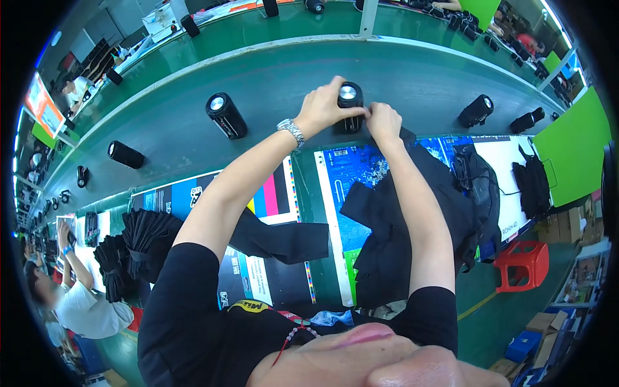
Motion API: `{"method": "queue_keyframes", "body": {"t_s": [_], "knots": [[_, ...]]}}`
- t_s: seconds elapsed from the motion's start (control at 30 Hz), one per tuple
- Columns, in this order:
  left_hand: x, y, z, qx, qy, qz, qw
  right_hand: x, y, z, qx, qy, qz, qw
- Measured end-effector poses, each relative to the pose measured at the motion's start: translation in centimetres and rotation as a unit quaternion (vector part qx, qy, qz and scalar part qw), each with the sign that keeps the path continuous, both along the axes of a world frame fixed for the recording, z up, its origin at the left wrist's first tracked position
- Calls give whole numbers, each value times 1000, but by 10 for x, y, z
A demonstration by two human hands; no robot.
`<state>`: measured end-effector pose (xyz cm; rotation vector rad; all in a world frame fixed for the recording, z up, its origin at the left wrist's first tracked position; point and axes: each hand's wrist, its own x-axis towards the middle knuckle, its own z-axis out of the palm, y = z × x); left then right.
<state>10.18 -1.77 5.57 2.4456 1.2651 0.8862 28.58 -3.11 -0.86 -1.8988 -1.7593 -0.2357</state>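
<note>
A black cylindrical speaker [350, 121] with a silver round end stands on the green conveyor belt in front of me. My left hand [320, 108] is closed around its left side, with the thumb across the front. On its right side my right hand [384, 121] is closed in a pinch close to my left thumb; what the fingers hold is hidden. Below the right wrist, black cloth pouches [406, 213] lie heaped on the worktable. A flat black cloth piece [284, 242] lies under my left forearm.
More speakers stand or lie on the belt [284, 77]: one [225, 116] to the left, another [477, 111] to the right. Bundled black pouches [145, 242] sit at the left. A red stool [523, 266] is at the right; a co-worker [87, 309] sits far left.
</note>
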Motion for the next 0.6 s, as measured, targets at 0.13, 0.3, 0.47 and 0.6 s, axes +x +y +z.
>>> {"method": "queue_keyframes", "body": {"t_s": [0.13, 0.3, 0.47, 0.6], "knots": [[-35, 1, -17, -260, -379, 16, 888, -24, -29, 29, -12, 403, -55, 914], [-48, -38, -30, -349, -612, -119, 700, -69, -50, 29, -208, 714, 59, 666], [-79, -38, -42, -371, -359, -12, 856, -78, -43, 52, 12, 622, 208, 755], [-87, -22, -26, -196, -352, -12, 915, -80, -35, 31, 44, 392, 187, 900]]}}
